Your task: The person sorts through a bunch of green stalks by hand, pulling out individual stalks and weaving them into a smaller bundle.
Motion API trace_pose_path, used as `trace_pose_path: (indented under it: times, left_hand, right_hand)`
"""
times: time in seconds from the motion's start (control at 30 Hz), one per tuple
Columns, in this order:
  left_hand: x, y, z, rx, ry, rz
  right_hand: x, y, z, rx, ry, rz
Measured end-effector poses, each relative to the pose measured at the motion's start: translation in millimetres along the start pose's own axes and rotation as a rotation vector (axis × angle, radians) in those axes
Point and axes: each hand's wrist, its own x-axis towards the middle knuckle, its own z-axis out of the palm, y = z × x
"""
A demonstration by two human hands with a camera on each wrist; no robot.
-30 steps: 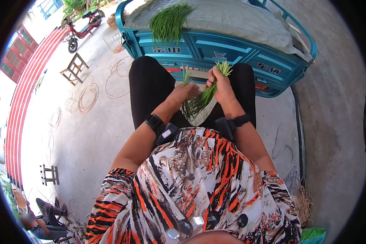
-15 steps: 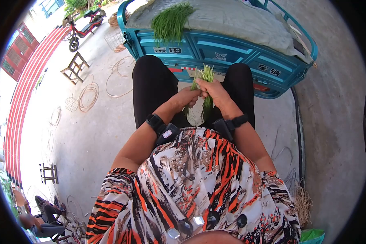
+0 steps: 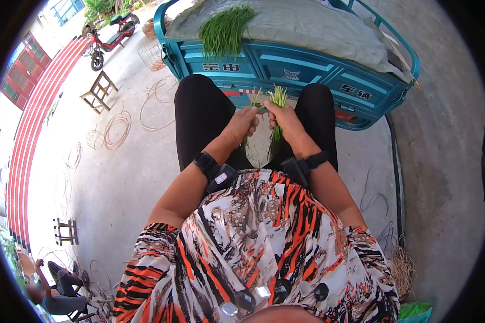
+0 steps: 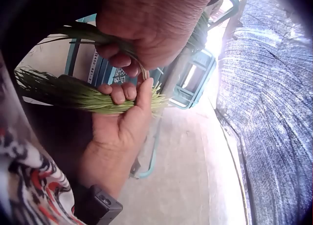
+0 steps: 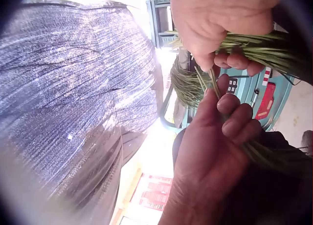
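My right hand [image 3: 286, 121] grips a thick bunch of green chives [image 3: 278, 96], its pale cut ends up and the leaves hanging below. Close beside it, my left hand [image 3: 242, 125] holds a few thinner chive stalks [image 3: 255, 97]. Thumbs and fingertips of both hands meet near the stalk ends. In the left wrist view the bunch [image 4: 73, 93] lies across the right palm, with curled fingers over it. From the right wrist view, thin stalks [image 5: 214, 82] rise between the left thumb and forefinger.
Ahead stands a blue cargo tricycle bed [image 3: 242, 67] under a grey cover, with a heap of chives [image 3: 226, 29] on its edge. Left are a wooden stool [image 3: 98, 91], wire coils [image 3: 117, 130] and a red scooter [image 3: 110, 40]. A seated person [image 3: 59, 293] is at lower left.
The hands came together from apart, and the right-hand bunch swung from slanted to upright. Over the last half second the left hand has drawn slightly left, stalks still held.
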Motion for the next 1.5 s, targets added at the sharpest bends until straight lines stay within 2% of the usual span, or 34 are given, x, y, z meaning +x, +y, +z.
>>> trace_pose_path:
  times: [0.1, 0.17, 0.3, 0.4, 0.57, 0.67, 0.8, 0.9, 1.0, 1.1, 1.2, 1.3, 1.5]
  left_hand:
    - [1.3, -0.4, -1.7, 0.000, 0.053, -0.011]
    - [3.6, -1.7, -3.1, 0.015, 0.094, -0.035]
    - [1.7, -0.6, -1.7, -0.090, 0.052, -0.043]
    - [1.9, 0.9, 1.3, -0.130, 0.062, -0.039]
    - [3.9, -3.3, -2.4, -0.010, 0.027, -0.025]
    - [4.4, -3.3, -1.5, 0.123, -0.089, 0.029]
    - [2.8, -0.5, 2.3, 0.124, -0.053, 0.024]
    - [1.9, 1.1, 3.3, 0.066, -0.057, 0.033]
    - [3.0, 1.6, 1.5, 0.031, -0.043, 0.034]
    - [4.1, -0.7, 0.0, 0.036, -0.055, 0.046]
    - [4.5, -0.7, 0.4, 0.054, -0.048, 0.040]
    - [3.9, -0.1, 1.2, 0.066, -0.057, 0.034]
    - [0.2, 2.3, 2.0, 0.093, -0.102, -0.020]
  right_hand:
    - [2.0, 0.9, -2.4, 0.090, -0.047, 0.009]
    - [3.7, 1.4, -0.5, 0.175, 0.029, -0.009]
    - [5.4, -4.5, 5.0, 0.392, 0.106, -0.093]
    - [0.2, -10.3, 1.2, 0.507, 0.008, -0.052]
    - [3.5, -5.3, -2.1, 0.286, 0.017, 0.026]
    - [5.0, -2.1, -1.3, 0.232, -0.032, 0.044]
    - [2.7, -3.0, -3.2, 0.174, 0.001, 0.039]
    - [4.6, 0.0, -4.4, 0.197, 0.084, 0.053]
    - [5.3, 1.2, -7.1, 0.265, 0.078, 0.040]
    - [4.9, -1.2, -4.7, 0.215, 0.028, 0.074]
    - [5.7, 0.4, -4.8, 0.193, 0.007, 0.050]
    - [8.7, 1.4, -2.2, 0.288, 0.106, -0.019]
    - [4.1, -5.9, -1.6, 0.271, 0.068, -0.060]
